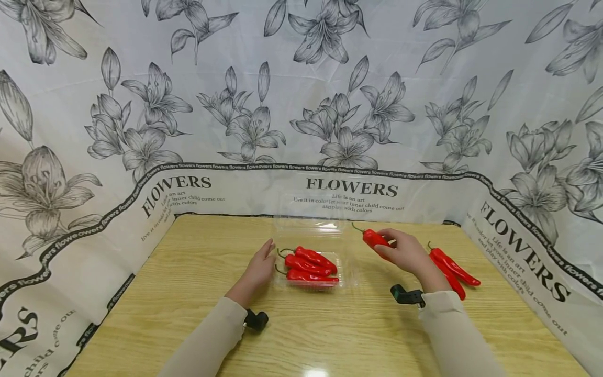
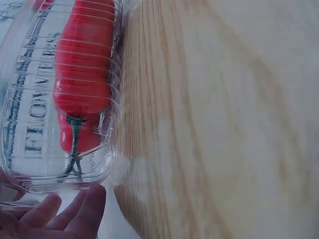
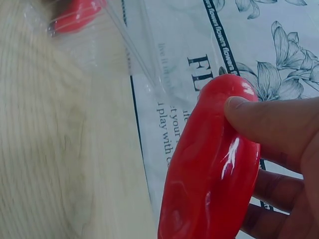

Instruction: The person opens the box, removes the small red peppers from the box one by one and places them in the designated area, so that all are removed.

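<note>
My right hand [image 1: 400, 252] holds a red chili pepper [image 1: 372, 238] above the table, right of a clear plastic clamshell box [image 1: 346, 283]. In the right wrist view the thumb [image 3: 264, 119] presses on the glossy pepper [image 3: 212, 164], with fingers behind it. Several red peppers [image 1: 311, 264] lie side by side in the box, their green stems pointing left. My left hand [image 1: 260, 264] is at the box's left end. In the left wrist view its extended fingers [image 2: 87, 211] are by the end wall of the box [image 2: 65, 181]; the thumb is not plainly seen.
Two more red peppers [image 1: 454, 267] lie on the wooden table [image 1: 188, 324] beyond my right wrist. The box's transparent lid [image 1: 308, 222] stands raised at the back. White flower-printed cloth [image 1: 254, 188] encloses the table's back and sides.
</note>
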Demonstrator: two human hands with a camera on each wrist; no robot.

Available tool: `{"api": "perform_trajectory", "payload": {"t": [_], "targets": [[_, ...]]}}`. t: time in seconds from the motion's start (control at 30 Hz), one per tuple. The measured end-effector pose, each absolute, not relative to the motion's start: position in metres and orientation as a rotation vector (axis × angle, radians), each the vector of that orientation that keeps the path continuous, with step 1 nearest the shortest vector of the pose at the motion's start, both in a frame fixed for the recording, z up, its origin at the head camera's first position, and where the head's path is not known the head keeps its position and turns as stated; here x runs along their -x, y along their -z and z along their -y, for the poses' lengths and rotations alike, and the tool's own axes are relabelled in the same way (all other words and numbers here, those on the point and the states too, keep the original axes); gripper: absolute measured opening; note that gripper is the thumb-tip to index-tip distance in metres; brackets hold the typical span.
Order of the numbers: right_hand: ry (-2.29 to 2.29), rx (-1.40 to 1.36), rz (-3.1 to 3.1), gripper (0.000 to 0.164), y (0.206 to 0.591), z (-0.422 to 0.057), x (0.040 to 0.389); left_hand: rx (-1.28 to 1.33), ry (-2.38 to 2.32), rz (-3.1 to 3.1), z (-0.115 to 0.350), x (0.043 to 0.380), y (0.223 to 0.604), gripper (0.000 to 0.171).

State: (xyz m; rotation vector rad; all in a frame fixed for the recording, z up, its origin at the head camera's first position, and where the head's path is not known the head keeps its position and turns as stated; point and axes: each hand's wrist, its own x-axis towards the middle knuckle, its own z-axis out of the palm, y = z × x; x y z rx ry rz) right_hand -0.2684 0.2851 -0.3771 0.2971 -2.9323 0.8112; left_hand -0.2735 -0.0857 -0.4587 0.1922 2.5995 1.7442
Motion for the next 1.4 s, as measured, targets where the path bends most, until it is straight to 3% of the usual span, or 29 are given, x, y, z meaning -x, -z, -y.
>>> {"api": "perform_trajectory", "payload": {"t": [1.03,1.4], "targets": [[-0.682,-0.050,2.991,0.065,0.371,-0.353,0.256,-0.134,-1.773,-2.549,0.086,0.268,0.454,0.056],[-0.653,0.001,2.984,0.065,0.371,-0.374,0.252,-0.141,-1.746,-2.571,0.086,0.270,0.454,0.056]]}}
